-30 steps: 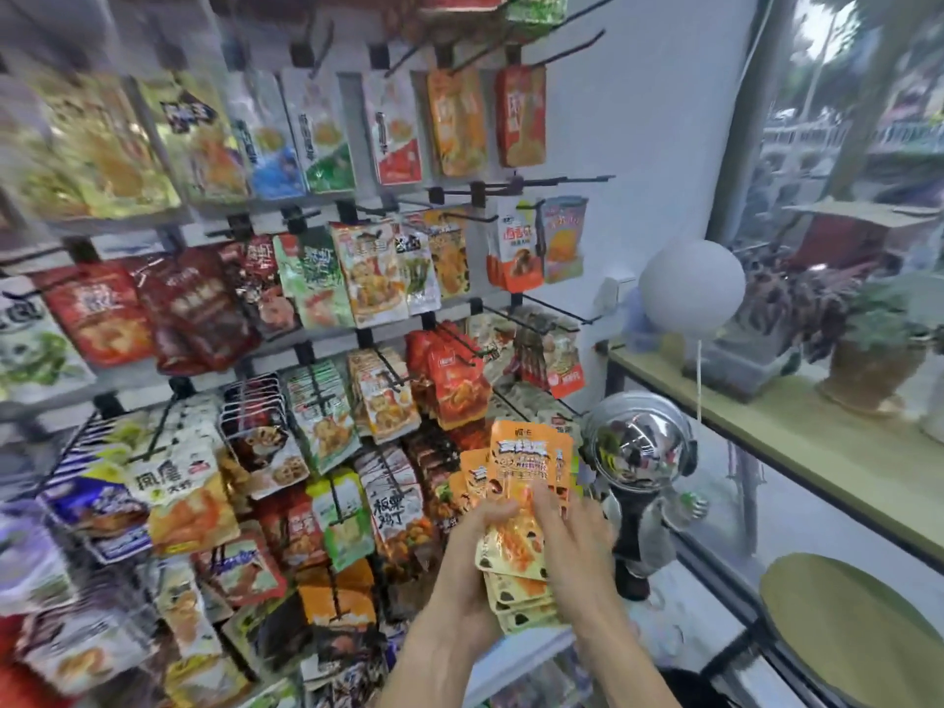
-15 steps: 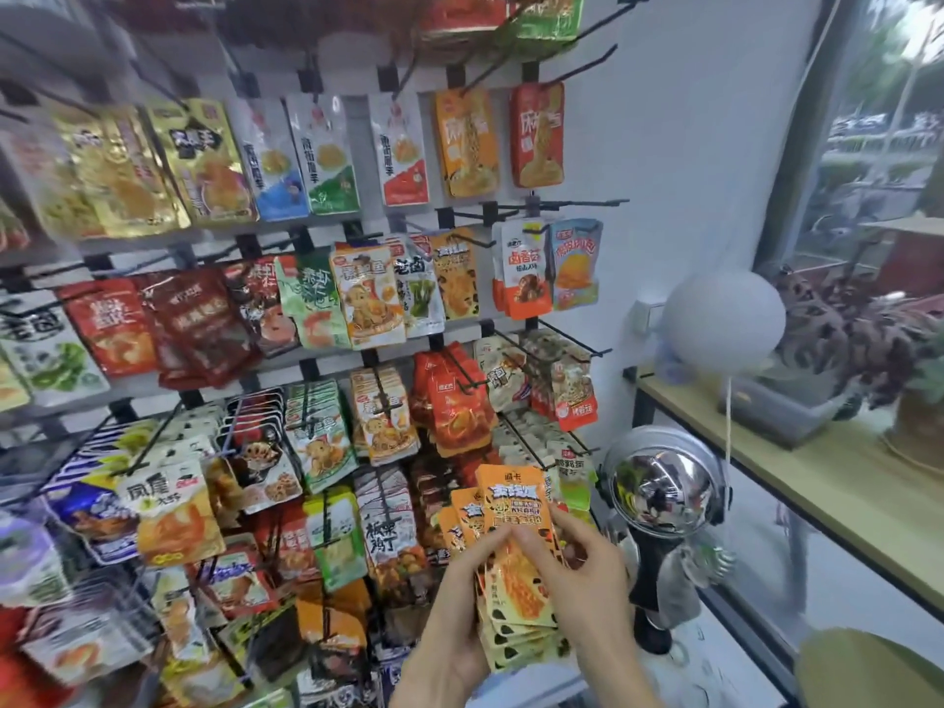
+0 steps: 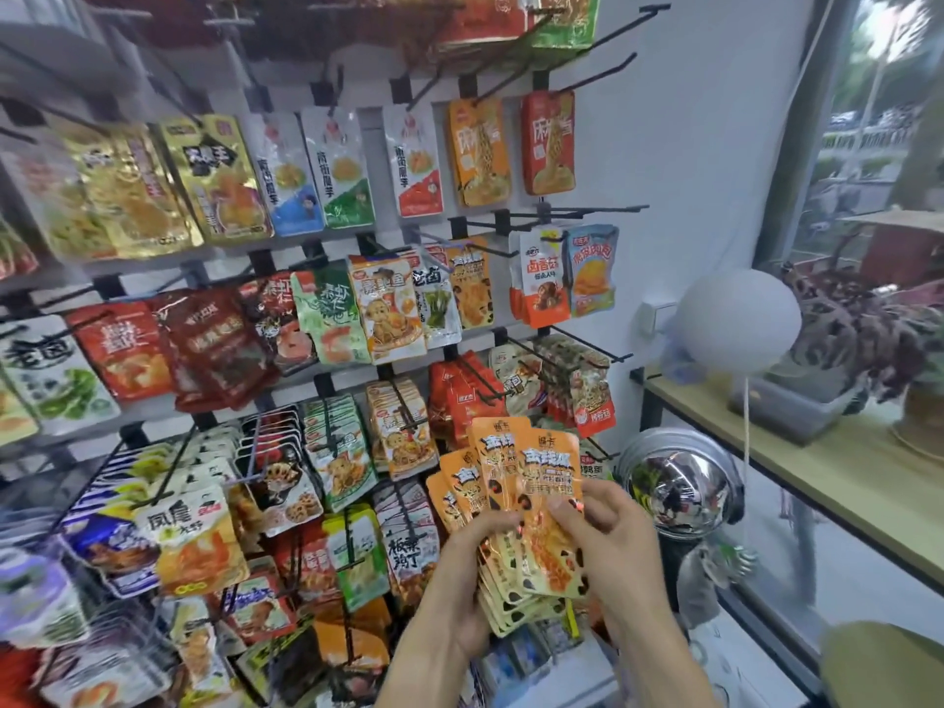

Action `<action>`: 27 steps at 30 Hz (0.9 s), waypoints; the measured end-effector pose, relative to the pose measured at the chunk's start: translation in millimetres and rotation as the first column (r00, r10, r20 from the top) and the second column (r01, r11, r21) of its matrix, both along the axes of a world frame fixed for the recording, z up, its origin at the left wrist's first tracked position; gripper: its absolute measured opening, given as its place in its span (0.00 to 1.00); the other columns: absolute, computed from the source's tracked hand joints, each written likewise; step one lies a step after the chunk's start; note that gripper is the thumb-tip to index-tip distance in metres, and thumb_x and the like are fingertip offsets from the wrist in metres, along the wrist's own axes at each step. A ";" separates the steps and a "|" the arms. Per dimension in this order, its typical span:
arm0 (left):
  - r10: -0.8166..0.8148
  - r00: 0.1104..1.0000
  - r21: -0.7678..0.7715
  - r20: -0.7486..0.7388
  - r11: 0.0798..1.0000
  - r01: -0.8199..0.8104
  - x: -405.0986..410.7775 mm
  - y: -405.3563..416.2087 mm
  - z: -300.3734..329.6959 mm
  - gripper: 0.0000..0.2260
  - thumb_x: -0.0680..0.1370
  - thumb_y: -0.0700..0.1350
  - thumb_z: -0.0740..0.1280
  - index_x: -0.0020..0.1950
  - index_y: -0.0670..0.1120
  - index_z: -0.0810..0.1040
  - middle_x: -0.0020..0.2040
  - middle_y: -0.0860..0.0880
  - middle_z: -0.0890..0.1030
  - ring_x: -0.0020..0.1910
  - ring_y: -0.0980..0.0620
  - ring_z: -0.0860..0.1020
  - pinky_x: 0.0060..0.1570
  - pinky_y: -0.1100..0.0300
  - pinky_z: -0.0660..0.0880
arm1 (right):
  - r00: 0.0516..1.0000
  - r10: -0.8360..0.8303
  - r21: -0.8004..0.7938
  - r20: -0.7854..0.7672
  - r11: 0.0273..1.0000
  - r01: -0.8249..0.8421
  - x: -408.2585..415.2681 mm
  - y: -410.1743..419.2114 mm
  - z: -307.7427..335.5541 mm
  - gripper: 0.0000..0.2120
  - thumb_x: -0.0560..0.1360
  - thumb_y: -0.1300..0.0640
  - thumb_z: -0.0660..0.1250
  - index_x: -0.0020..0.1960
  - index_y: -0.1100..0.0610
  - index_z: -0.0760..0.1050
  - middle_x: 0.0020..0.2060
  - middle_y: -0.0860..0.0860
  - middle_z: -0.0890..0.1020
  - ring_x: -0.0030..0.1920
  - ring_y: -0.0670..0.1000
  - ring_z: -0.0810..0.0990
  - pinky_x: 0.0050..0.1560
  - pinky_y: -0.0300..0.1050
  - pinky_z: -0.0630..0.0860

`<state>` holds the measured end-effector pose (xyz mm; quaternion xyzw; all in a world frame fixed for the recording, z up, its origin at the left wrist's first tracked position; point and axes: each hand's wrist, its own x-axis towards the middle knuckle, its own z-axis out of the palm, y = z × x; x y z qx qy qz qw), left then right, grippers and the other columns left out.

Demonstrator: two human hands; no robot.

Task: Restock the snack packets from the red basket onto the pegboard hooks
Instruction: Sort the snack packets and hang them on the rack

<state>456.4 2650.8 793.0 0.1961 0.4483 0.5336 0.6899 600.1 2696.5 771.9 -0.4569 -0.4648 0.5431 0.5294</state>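
Head view. — Where are the hands?

— Both are low, in front of the pegboard point(image 3: 603, 161). The left hand point(image 3: 475, 569) grips a fanned stack of orange snack packets point(image 3: 531, 508) from beneath. The right hand point(image 3: 618, 544) pinches the front packet with thumb and fingertips.

— How many packets?

— At least five tops show in the fan; the lower edges are too crowded to count. Two hands. The red basket is not visible.

— What could go wrong?

— My judgement: peeling the front packet may drag its neighbours, spilling the loose fan below the pegboard. Its hang hole could also miss a hook point(image 3: 587, 344), since those just above the stack are already crowded.
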 end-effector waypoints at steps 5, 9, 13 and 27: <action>0.072 0.995 0.066 -0.075 0.996 -0.067 -17.4 7.0 18.1 0.07 0.64 0.45 0.76 0.40 0.45 0.85 0.52 0.36 0.86 0.46 0.37 0.85 0.59 0.37 0.79 | 0.999 -0.025 0.030 -0.047 0.999 0.026 -2.7 15.5 22.5 0.18 0.75 0.58 0.77 0.63 0.55 0.78 0.53 0.53 0.88 0.51 0.56 0.88 0.55 0.63 0.83; 0.099 0.991 0.095 -0.094 0.991 -0.091 -31.8 20.9 36.8 0.16 0.65 0.45 0.78 0.48 0.42 0.80 0.56 0.35 0.86 0.53 0.33 0.85 0.64 0.30 0.77 | 0.995 -0.017 0.103 -0.100 0.994 0.027 -12.7 32.4 57.9 0.19 0.77 0.63 0.74 0.65 0.54 0.74 0.50 0.53 0.88 0.48 0.55 0.88 0.47 0.57 0.85; 0.164 0.981 0.158 -0.103 0.976 -0.146 -42.8 32.8 61.6 0.15 0.64 0.44 0.77 0.46 0.41 0.80 0.50 0.38 0.86 0.45 0.38 0.86 0.51 0.43 0.82 | 0.993 0.016 0.203 -0.119 0.979 0.009 -29.0 58.7 101.4 0.20 0.78 0.66 0.72 0.62 0.48 0.71 0.50 0.54 0.88 0.48 0.55 0.88 0.49 0.58 0.84; 0.210 0.978 0.178 -0.011 0.962 -0.205 -60.5 62.0 82.3 0.08 0.68 0.41 0.73 0.42 0.41 0.77 0.45 0.36 0.85 0.46 0.37 0.82 0.67 0.32 0.72 | 0.996 -0.034 0.400 0.077 0.917 0.000 -56.8 155.0 160.0 0.24 0.78 0.62 0.68 0.63 0.35 0.78 0.66 0.42 0.79 0.69 0.54 0.78 0.66 0.64 0.77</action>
